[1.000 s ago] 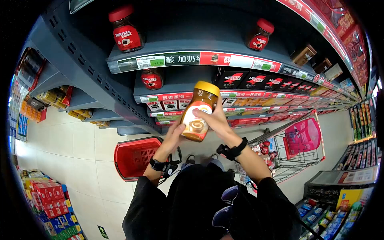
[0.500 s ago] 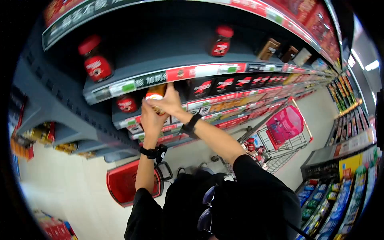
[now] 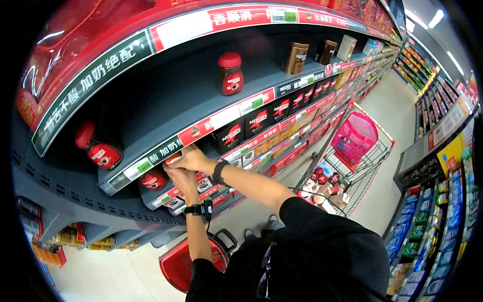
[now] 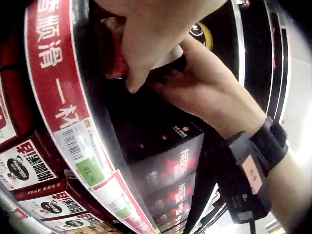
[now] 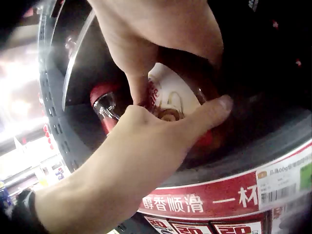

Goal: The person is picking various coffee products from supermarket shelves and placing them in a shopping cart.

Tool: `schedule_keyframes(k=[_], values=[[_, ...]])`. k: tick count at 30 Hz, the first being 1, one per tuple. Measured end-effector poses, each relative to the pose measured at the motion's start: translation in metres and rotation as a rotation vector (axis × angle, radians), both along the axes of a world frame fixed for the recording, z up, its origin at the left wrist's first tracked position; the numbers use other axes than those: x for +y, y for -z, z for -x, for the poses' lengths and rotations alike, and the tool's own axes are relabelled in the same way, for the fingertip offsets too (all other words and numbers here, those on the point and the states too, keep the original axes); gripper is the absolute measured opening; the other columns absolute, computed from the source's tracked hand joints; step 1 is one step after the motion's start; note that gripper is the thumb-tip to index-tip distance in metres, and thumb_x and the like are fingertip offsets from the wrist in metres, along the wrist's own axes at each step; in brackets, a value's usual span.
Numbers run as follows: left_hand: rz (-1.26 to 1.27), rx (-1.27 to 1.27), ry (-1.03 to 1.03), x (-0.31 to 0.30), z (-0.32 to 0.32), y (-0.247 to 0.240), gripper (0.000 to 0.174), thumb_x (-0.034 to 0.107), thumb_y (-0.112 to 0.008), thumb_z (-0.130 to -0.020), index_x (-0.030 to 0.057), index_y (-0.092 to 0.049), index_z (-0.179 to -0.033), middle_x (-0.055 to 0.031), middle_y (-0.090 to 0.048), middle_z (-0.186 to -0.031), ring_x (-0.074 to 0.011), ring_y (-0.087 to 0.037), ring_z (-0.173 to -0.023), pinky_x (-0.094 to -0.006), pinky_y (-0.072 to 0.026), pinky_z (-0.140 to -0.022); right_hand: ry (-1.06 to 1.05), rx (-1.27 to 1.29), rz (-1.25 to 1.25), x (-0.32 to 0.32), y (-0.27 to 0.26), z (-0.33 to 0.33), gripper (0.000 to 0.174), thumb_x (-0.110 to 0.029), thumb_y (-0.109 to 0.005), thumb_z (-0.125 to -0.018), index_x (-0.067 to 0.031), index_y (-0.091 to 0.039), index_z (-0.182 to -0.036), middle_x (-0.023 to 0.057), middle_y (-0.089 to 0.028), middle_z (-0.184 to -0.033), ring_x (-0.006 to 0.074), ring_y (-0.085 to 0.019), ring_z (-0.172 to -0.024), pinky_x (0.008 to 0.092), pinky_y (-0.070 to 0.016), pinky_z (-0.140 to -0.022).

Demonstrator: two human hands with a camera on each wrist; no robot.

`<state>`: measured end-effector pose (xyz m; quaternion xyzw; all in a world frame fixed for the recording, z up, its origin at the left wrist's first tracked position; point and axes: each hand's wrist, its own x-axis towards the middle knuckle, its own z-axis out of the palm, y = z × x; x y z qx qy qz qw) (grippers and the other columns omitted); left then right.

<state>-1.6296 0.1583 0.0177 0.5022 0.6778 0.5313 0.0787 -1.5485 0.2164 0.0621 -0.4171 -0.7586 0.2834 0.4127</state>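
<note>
Both hands hold a brown jar (image 5: 168,90) with a white label showing a cup. They are inside the shelf bay just under the upper shelf's edge. My right hand (image 3: 194,158) grips the jar from above and the right. My left hand (image 3: 182,177) is round its lower part, as the right wrist view shows with the left hand (image 5: 151,141) across the label. The jar's yellow lid (image 4: 205,36) peeks out between arm and shelf in the left wrist view. A red-lidded coffee jar (image 3: 153,179) stands just left of the hands on the same shelf.
Black Nescafe boxes (image 3: 231,136) line the shelf to the right. The upper shelf (image 3: 151,126) overhangs the hands and carries red-lidded jars (image 3: 231,75). A red basket (image 3: 173,264) stands on the floor, and a loaded shopping cart (image 3: 347,166) is at right.
The jar has gone from in front of the body forward and left into the shelf, held in both hands. The head view has turned, with more aisle showing at right.
</note>
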Motion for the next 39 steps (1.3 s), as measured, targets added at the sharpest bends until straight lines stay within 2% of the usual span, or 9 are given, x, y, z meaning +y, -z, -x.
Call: schedule_keyframes(k=[2, 16, 20, 24, 29, 31, 33, 37, 39], values=[[-0.002, 0.051, -0.013, -0.002, -0.001, 0.009, 0.088, 0.018, -0.077, -0.082, -0.0103, -0.023, -0.145, -0.0350, -0.046, -0.134, -0.0492, -0.050, -0.122, -0.0499, -0.0436, -0.100, -0.005, -0.028, -0.014, 0.001, 0.005, -0.002, 0.099, -0.045, -0.083, -0.067, 0.0037, -0.041, -0.142, 0.0298, -0.045, -0.143, 0.0456, -0.040, -0.135, 0.0454, -0.0331, -0.114], [-0.047, 0.229, -0.053, -0.022, -0.008, 0.019, 0.099, -0.002, -0.072, -0.081, -0.0110, -0.006, -0.153, -0.0373, -0.023, -0.153, -0.0511, -0.031, -0.140, -0.0505, -0.0318, -0.114, -0.053, -0.040, -0.003, -0.003, 0.027, 0.002, 0.104, -0.043, -0.080, -0.072, 0.0081, -0.029, -0.147, 0.0338, -0.046, -0.141, 0.0494, -0.044, -0.130, 0.0467, -0.0390, -0.110], [-0.083, 0.306, 0.013, -0.031, -0.004, 0.024, 0.091, -0.001, -0.068, -0.084, -0.0123, -0.010, -0.152, -0.0391, -0.023, -0.152, -0.0515, -0.031, -0.140, -0.0497, -0.0304, -0.115, -0.036, 0.029, -0.066, -0.020, 0.005, -0.004, 0.084, -0.043, -0.077, -0.078, 0.0141, -0.043, -0.130, 0.0355, -0.054, -0.127, 0.0491, -0.050, -0.121, 0.0471, -0.0412, -0.105], [-0.090, 0.352, -0.002, -0.056, -0.017, 0.022, 0.088, -0.001, -0.070, -0.080, -0.0074, -0.020, -0.152, -0.0346, -0.026, -0.153, -0.0487, -0.033, -0.140, -0.0506, -0.0306, -0.115, -0.030, 0.101, -0.073, -0.053, -0.007, -0.029, 0.071, -0.020, -0.071, -0.085, 0.0086, -0.039, -0.141, 0.0315, -0.055, -0.125, 0.0471, -0.055, -0.116, 0.0461, -0.0465, -0.099], [-0.168, 0.209, 0.538, -0.067, -0.059, -0.010, 0.072, -0.003, -0.070, -0.078, 0.0008, -0.040, -0.144, -0.0281, -0.034, -0.150, -0.0463, -0.039, -0.137, -0.0492, -0.0407, -0.108, -0.012, 0.068, -0.086, -0.105, -0.005, -0.106, 0.051, -0.003, -0.063, -0.085, -0.0003, -0.052, -0.135, 0.0244, -0.059, -0.118, 0.0395, -0.061, -0.108, 0.0421, -0.0514, -0.091], [-0.216, 0.254, 0.561, -0.047, -0.081, -0.032, 0.081, 0.001, -0.072, -0.079, 0.0064, -0.035, -0.151, -0.0311, -0.035, -0.148, -0.0460, -0.042, -0.133, -0.0488, -0.0388, -0.108, 0.060, -0.023, 0.067, -0.121, -0.009, -0.137, 0.040, 0.001, -0.062, -0.086, -0.0005, -0.058, -0.126, 0.0199, -0.061, -0.108, 0.0313, -0.066, -0.097, 0.0363, -0.0551, -0.083], [-0.189, 0.388, 0.554, -0.024, -0.101, -0.057, 0.099, 0.020, -0.085, -0.071, 0.0140, -0.032, -0.154, -0.0376, -0.028, -0.149, -0.0525, -0.039, -0.133, -0.0516, -0.0368, -0.109, 0.224, 0.044, -0.074, -0.130, 0.000, -0.162, 0.036, 0.000, -0.062, -0.088, -0.0021, -0.060, -0.124, 0.0183, -0.061, -0.112, 0.0294, -0.066, -0.099, 0.0357, -0.0553, -0.083], [-0.073, 0.422, 0.488, 0.031, -0.123, -0.067, 0.098, 0.045, -0.084, -0.073, 0.0036, -0.038, -0.149, -0.0387, -0.037, -0.144, -0.0550, -0.040, -0.130, -0.0512, -0.0374, -0.109, 0.451, 0.091, -0.016, -0.171, -0.016, -0.203, 0.035, -0.001, -0.063, -0.089, -0.0057, -0.062, -0.124, 0.0134, -0.061, -0.119, 0.0249, -0.065, -0.102, 0.0336, -0.0551, -0.083], [-0.017, 0.284, 0.522, 0.053, -0.118, -0.060, 0.094, 0.045, -0.083, -0.073, -0.0049, -0.043, -0.141, -0.0333, -0.047, -0.139, -0.0487, -0.046, -0.128, -0.0493, -0.0393, -0.107, 0.471, 0.105, 0.134, -0.200, -0.018, -0.218, 0.035, -0.002, -0.063, -0.089, -0.0065, -0.062, -0.124, 0.0134, -0.062, -0.119, 0.0247, -0.065, -0.103, 0.0334, -0.0551, -0.083]])
